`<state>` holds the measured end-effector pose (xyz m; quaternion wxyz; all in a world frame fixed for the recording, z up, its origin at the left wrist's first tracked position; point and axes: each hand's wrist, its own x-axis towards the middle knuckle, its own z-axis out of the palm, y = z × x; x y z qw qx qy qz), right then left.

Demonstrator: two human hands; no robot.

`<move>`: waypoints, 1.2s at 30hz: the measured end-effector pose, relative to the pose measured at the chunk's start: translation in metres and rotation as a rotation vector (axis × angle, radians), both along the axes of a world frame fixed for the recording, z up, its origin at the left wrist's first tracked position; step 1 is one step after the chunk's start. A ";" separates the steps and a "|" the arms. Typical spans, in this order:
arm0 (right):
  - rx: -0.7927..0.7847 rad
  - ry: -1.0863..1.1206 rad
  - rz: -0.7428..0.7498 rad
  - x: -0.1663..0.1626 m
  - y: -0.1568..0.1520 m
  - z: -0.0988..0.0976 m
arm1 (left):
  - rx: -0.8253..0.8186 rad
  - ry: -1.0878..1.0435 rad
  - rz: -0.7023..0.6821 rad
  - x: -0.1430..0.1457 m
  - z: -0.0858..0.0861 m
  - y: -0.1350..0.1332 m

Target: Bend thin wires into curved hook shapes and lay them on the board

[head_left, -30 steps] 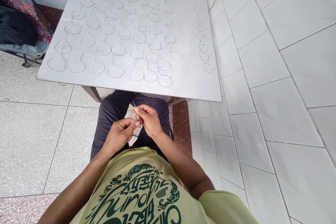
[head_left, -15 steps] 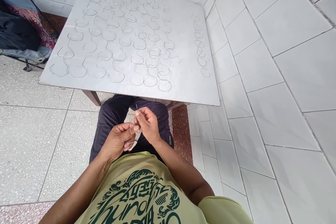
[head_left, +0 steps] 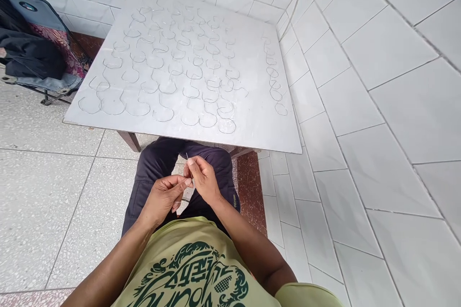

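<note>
Over my lap, just in front of the table edge, both hands are together. My left hand [head_left: 166, 196] is closed, thumb and forefinger pinching a thin pale wire [head_left: 187, 155]. Beside it, slightly farther forward, my right hand [head_left: 203, 178] pinches the same wire, and a short straight end sticks up past its fingertips. Another piece of the wire shows under my left fingers; the stretch between is mostly hidden by the fingers. On the white table [head_left: 252, 124] ahead lie many thin wire pieces bent into S-like curves [head_left: 163, 114], set in rough rows.
A column of looped wires [head_left: 281, 108] lies along the table's right side. White wall tiles [head_left: 324, 115] rise close on the right and behind. A folding chair [head_left: 46, 24] with a dark bag [head_left: 34, 55] stands at left. A cable [head_left: 296, 7] hangs in the corner.
The view has tilted up slightly, so the table and hands sit lower in the picture. Both hands keep their pinch on the wire, with only slight finger movement.
</note>
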<state>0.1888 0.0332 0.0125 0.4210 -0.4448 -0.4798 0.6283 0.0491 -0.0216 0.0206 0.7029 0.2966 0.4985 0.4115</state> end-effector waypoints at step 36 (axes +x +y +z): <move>0.188 -0.243 0.237 0.021 -0.034 0.006 | 0.101 0.109 0.264 0.000 -0.009 0.000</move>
